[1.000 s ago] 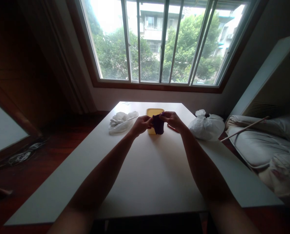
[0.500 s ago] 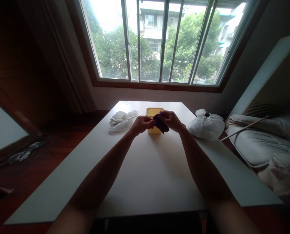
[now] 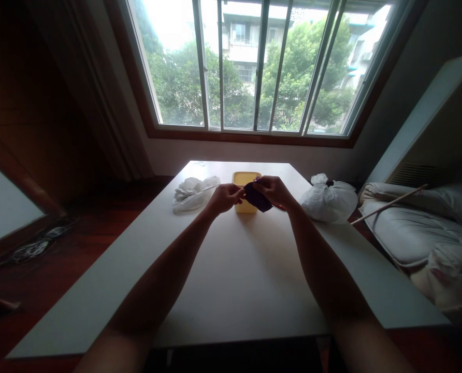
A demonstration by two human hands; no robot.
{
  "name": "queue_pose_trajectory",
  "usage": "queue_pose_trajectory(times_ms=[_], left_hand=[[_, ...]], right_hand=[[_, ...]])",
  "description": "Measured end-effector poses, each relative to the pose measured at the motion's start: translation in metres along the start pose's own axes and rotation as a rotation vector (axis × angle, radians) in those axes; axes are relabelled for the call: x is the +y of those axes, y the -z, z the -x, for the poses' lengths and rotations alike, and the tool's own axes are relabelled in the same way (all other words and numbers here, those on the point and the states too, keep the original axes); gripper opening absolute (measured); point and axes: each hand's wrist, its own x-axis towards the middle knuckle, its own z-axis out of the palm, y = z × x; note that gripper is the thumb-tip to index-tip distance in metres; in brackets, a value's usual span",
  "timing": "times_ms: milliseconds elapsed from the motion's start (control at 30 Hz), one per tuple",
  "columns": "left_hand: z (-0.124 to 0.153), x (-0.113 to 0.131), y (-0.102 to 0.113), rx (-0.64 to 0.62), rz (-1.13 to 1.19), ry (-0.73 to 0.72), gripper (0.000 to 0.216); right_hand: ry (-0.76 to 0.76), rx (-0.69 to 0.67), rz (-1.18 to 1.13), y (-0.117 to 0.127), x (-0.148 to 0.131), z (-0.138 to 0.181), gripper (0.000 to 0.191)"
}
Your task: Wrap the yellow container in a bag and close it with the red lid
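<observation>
A dark purple piece of fabric [image 3: 259,199] hangs in front of a yellow plastic tub [image 3: 247,177], held up above the white table. My right hand [image 3: 273,189] grips its upper right part, where a small brighter purple bit shows at the fingertips. At the left edge of the fabric, my left hand [image 3: 228,197] is closed in a pinch; whether it holds the cloth itself or a thread from it is too small to tell. Part of a red object [image 3: 279,206] lies by my right wrist, mostly hidden.
On the white table [image 3: 239,280], a crumpled white plastic bag [image 3: 195,194] lies to the left and a full, knotted white bag [image 3: 329,199] stands to the right. Beyond the right edge are a pale folded mattress [image 3: 409,228] and a thin stick [image 3: 390,203]. A window is ahead.
The purple fabric has shifted slightly right and now shows a flatter, rounder face. My left hand has drawn a little to the left, and more of the red object shows.
</observation>
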Motion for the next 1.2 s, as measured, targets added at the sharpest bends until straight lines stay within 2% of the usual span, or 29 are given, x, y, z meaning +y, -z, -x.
queue_pose_trajectory(times_ms=[200,300,433,567,633,700,800,867,933,1000,1067,1200], left_hand=[[0.002,0.004,-0.001,-0.046,0.113,0.072,0.039],[0.001,0.004,0.001,-0.015,0.111,0.080,0.034],[0.000,0.001,0.005,0.033,0.100,0.081,0.031],[0.000,-0.001,0.006,0.011,0.093,0.059,0.032],[-0.001,-0.001,0.007,0.006,0.067,0.048,0.035],[-0.003,-0.003,0.011,0.050,-0.010,0.017,0.040],[-0.008,-0.014,0.019,0.181,-0.207,-0.054,0.058],[-0.011,-0.029,0.024,0.214,-0.299,-0.058,0.078],[-0.013,-0.046,0.026,0.167,-0.319,-0.023,0.096],[-0.014,-0.062,0.024,0.093,-0.309,-0.015,0.108],[-0.015,-0.073,0.021,0.045,-0.303,-0.066,0.110],[-0.014,-0.077,0.017,-0.032,-0.326,-0.164,0.098]], right_hand=[[-0.017,-0.003,-0.041,-0.004,-0.002,0.001,0.034],[-0.018,-0.035,-0.078,-0.002,-0.001,0.002,0.035],[-0.061,-0.145,-0.157,0.007,0.002,0.004,0.037],[-0.170,-0.273,-0.270,0.014,0.001,0.006,0.042],[-0.215,-0.292,-0.331,0.016,-0.001,0.006,0.042],[-0.252,-0.234,-0.380,0.019,-0.001,0.005,0.038],[-0.330,-0.023,-0.363,0.023,0.005,0.002,0.031],[-0.361,0.160,-0.215,0.025,0.013,-0.001,0.024],[-0.336,0.338,0.024,0.026,0.024,-0.004,0.020],[-0.290,0.453,0.233,0.023,0.035,-0.005,0.018],[-0.283,0.482,0.305,0.018,0.044,-0.006,0.018],[-0.353,0.447,0.149,0.005,0.052,-0.007,0.021]])
